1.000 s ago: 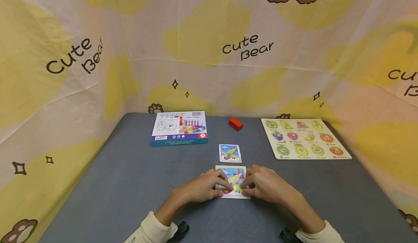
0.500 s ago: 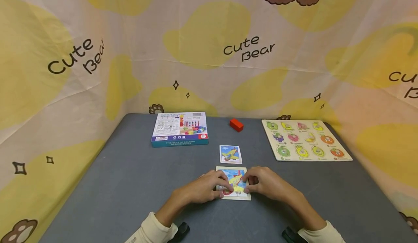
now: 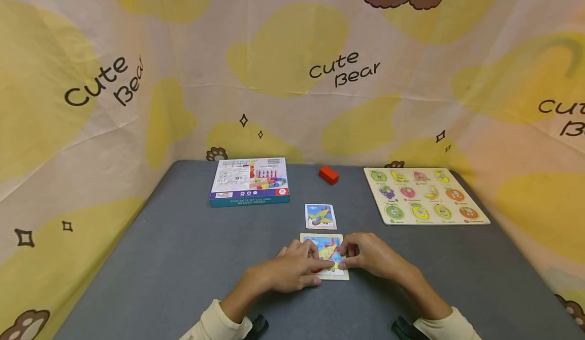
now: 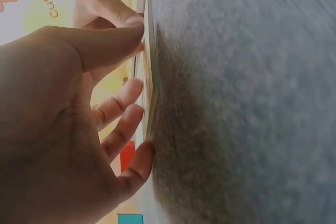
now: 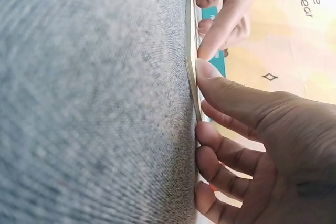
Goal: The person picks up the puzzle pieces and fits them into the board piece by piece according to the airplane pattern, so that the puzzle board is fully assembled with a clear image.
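Observation:
A small airplane jigsaw puzzle (image 3: 325, 243) in a pale frame lies flat on the grey table, near its front. My left hand (image 3: 292, 270) reaches over it from the left, the index finger stretched out across the lower pieces and the thumb at the near edge. From the other side my right hand (image 3: 372, 254) touches the puzzle's right part with thumb and index finger. In the right wrist view its thumb (image 5: 210, 72) lies on the board beside the left index fingertip. The palm of the left hand (image 4: 47, 114) hides part of the puzzle in the left wrist view.
Just behind the puzzle lies a picture card (image 3: 320, 216) with the same airplane. Farther back are a flat beaded-toy box (image 3: 250, 182) on the left, a red block (image 3: 328, 175) in the middle and a fruit puzzle board (image 3: 425, 196) on the right. A printed cloth (image 3: 274, 50) hangs behind.
My left index finger has straightened and slid right over the lower pieces, and the left thumb has dropped to the near edge. The right fingers have drawn slightly back toward the right edge.

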Demonstrator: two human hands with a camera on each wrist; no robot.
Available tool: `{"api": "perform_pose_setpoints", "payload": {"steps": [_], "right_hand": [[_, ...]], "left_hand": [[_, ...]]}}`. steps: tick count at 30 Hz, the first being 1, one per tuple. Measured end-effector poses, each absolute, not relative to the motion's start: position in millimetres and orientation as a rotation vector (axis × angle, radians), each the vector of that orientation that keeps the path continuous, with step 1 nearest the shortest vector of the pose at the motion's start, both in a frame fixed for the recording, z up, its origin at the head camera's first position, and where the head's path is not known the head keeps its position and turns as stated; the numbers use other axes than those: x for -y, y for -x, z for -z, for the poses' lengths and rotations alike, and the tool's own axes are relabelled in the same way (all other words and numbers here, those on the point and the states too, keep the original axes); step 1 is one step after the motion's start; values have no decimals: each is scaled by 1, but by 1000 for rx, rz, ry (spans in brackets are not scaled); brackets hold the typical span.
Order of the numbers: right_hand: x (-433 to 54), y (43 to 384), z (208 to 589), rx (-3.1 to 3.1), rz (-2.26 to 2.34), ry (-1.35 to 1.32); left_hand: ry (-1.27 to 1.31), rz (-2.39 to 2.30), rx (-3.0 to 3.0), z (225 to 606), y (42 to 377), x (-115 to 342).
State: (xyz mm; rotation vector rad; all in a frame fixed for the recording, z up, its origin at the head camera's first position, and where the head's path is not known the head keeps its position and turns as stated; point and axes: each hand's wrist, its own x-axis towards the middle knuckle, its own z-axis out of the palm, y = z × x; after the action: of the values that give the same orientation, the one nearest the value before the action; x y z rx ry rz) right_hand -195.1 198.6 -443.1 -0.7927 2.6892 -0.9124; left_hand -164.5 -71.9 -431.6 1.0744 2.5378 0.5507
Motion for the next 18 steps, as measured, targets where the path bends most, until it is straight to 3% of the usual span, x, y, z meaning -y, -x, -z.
{"api": "perform_pose_setpoints", "payload": {"steps": [9,18], "right_hand": [[-196,194,441,-2761,791,738],[-211,192,434,-2715,798,761]], "left_hand": [[-1118,-439,-2586,430,164,72],[-1017,-625,-2557,431,167,84]]}}
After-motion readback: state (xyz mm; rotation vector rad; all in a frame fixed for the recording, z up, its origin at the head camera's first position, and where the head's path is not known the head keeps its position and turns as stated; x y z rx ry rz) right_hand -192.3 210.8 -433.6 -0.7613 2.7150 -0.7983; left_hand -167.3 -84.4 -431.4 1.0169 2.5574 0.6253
